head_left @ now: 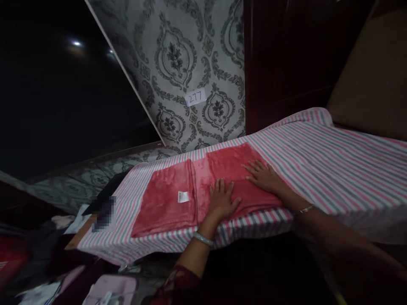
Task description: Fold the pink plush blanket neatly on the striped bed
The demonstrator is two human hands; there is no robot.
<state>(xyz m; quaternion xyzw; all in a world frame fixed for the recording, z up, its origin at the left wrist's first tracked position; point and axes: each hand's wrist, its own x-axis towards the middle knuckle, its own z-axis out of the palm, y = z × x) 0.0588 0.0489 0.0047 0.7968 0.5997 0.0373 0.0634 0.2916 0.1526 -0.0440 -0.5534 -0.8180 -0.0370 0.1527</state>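
Note:
A pink-red plush towel (168,199) lies partly folded on a surface covered with a pink, grey and white striped cloth (333,165). A small white label (183,196) shows on its left folded part. My left hand (222,198) lies flat with fingers stretched on the middle of the towel. My right hand (263,174) rests flat, fingers spread, on the towel's right part near its edge. Both hands hold nothing. Each wrist wears a bracelet.
A patterned grey wall (190,63) with a paper tag reading 277 (195,97) stands behind. Dark wooden furniture (286,55) is at the back right. Clothes and pale fabric (108,290) lie heaped below the left front edge.

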